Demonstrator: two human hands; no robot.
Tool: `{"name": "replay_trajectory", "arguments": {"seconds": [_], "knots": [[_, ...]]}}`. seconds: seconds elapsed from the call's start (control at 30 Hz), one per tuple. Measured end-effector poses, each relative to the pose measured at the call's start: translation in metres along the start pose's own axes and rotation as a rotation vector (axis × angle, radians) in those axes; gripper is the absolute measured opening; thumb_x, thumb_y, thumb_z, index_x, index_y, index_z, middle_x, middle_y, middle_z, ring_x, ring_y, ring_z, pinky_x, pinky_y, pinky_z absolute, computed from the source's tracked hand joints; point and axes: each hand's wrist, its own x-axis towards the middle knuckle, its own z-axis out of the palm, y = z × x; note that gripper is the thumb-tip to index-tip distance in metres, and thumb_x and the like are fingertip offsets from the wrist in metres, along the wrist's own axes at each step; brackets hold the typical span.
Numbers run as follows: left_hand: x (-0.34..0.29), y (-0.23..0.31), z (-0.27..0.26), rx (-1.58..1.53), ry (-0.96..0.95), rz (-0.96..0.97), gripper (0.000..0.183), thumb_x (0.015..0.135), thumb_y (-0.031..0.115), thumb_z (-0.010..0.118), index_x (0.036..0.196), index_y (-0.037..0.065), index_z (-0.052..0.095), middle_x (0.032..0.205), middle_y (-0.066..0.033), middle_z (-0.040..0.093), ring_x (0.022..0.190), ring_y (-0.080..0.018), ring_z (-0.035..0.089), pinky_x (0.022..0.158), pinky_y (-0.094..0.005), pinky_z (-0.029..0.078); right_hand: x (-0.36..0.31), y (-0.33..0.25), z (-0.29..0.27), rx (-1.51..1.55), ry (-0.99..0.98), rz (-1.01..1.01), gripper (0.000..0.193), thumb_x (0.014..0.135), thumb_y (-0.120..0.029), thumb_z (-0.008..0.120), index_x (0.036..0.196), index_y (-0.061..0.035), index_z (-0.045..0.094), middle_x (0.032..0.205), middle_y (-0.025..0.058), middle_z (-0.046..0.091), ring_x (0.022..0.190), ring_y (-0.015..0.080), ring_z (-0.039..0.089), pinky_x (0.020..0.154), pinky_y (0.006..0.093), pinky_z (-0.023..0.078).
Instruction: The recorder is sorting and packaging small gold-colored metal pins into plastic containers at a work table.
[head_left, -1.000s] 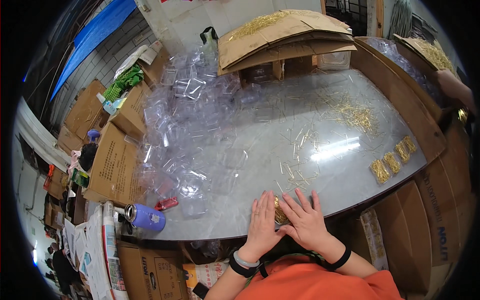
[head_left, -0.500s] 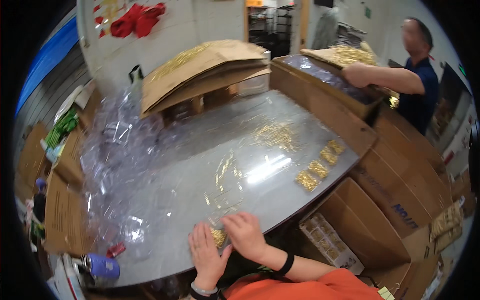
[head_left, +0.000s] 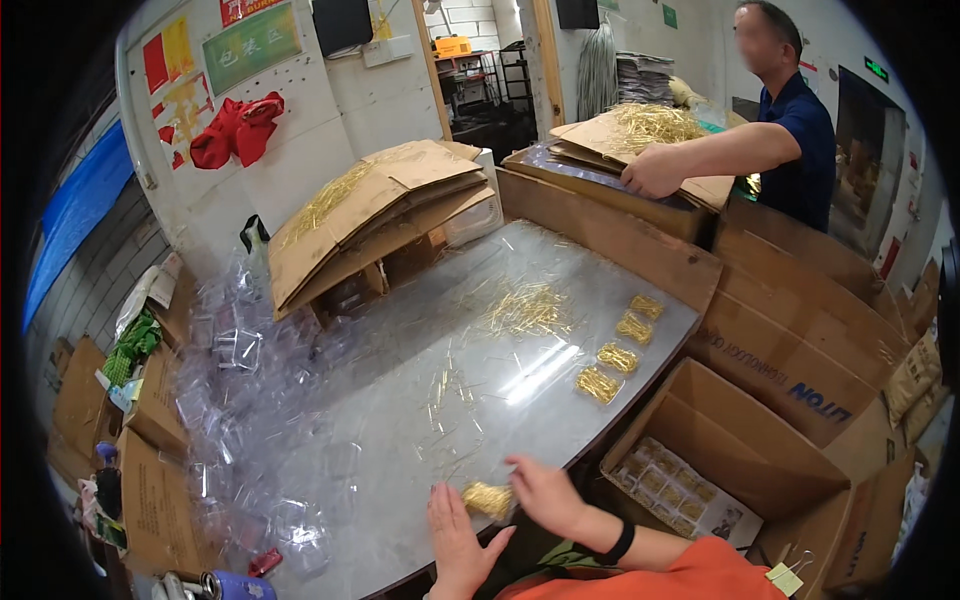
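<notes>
Clear pack of gold pins [head_left: 488, 501] is sitting on the gray desk [head_left: 400, 490], nr the front edge, btwn the person's two hands. L hand [head_left: 457, 540] is lying along the pack's L side, fingers straight & close together, thumb sticking out toward the R; can't tell if it's touching the pack. R hand [head_left: 543, 498] is reaching in at the pack's R end, fingers bent; can't tell if the fingertips are clamping it or just resting next to it. R wrist is wearing a black band [head_left: 621, 543], & an orange garment [head_left: 690, 572] is showing at the bottom.

Beyond the hands, loose pins [head_left: 447, 397] are lying strewn on the desk, w/ a denser pin pile [head_left: 530, 308] sitting farther back. Four other filled packs [head_left: 616, 357] are forming a row along the desk's R edge. Heap of clear plastic cases [head_left: 240, 400] is covering the L side, w/ a small red item [head_left: 264, 562] & a purple-blue bottle [head_left: 238, 586] sitting nr the front L corner.

At the back, stacked cardboard sheets [head_left: 400, 195] are roofing over some dividers, w/ more pins lying on top. Below the desk's R edge, an open carton [head_left: 735, 420] is holding rows of small packs [head_left: 668, 485]. Across the desk, a co-worker in a navy shirt [head_left: 808, 130] is standing w/ one hand [head_left: 655, 170] by a pin-topped cardboard stack [head_left: 655, 125].
</notes>
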Motion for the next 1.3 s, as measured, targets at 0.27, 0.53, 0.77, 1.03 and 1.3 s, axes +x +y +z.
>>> {"name": "replay_trajectory", "arguments": {"seconds": [0.27, 0.53, 0.77, 1.03, 1.3], "knots": [[0.005, -0.001, 0.001, 0.031, -0.009, 0.027, 0.103, 0.083, 0.037, 0.083, 0.153, -0.012, 0.025, 0.158, -0.0346, 0.026, 0.148, -0.0533, 0.024, 0.121, -0.0595, 0.022, 0.043, 0.073, -0.085, -0.109, 0.334, 0.132, 0.018, 0.093, -0.008, 0.065, 0.11, -0.0024, 0.061, 0.088, 0.025, 0.069, 0.085, 0.0447, 0.068, 0.075, 0.0499, 0.054], [0.009, -0.016, -0.007, 0.041, -0.011, -0.008, 0.097, 0.084, 0.036, 0.082, 0.15, -0.012, 0.031, 0.158, -0.0321, 0.029, 0.148, -0.0539, 0.021, 0.12, -0.0633, 0.019, 0.049, 0.077, -0.085, -0.087, 0.557, 0.021, 0.019, 0.094, -0.008, 0.068, 0.108, 0.0006, 0.059, 0.098, 0.0146, 0.06, 0.064, 0.0243, 0.064, 0.053, 0.033, 0.053], [0.006, -0.032, -0.01, 0.047, -0.026, -0.066, 0.094, 0.083, 0.034, 0.082, 0.149, -0.012, 0.034, 0.157, -0.0305, 0.031, 0.149, -0.0522, 0.021, 0.121, -0.0618, 0.019, 0.034, 0.096, -0.112, 0.446, 0.47, 0.466, 0.026, 0.102, -0.021, 0.063, 0.109, 0.0027, 0.058, 0.087, 0.0091, 0.066, 0.055, 0.011, 0.06, 0.044, 0.0271, 0.05], [0.004, -0.023, -0.018, 0.018, 0.036, -0.056, 0.095, 0.084, 0.034, 0.081, 0.156, -0.003, 0.032, 0.159, -0.0263, 0.035, 0.147, -0.0515, 0.027, 0.122, -0.0614, 0.022, 0.05, 0.096, -0.127, 0.46, 0.104, 0.655, 0.021, 0.102, -0.021, 0.06, 0.095, -0.0019, 0.065, 0.082, 0.0046, 0.068, 0.058, 0.0101, 0.06, 0.048, 0.0256, 0.047], [-0.004, -0.03, -0.011, 0.073, 0.074, -0.05, 0.087, 0.083, 0.034, 0.081, 0.15, -0.005, 0.042, 0.15, -0.0309, 0.043, 0.143, -0.0524, 0.033, 0.12, -0.0608, 0.025, 0.07, 0.092, -0.139, 0.362, -0.072, 0.725, 0.021, 0.102, -0.021, 0.06, 0.097, -0.0016, 0.066, 0.083, 0.0039, 0.069, 0.064, 0.011, 0.062, 0.052, 0.0265, 0.05]]}}
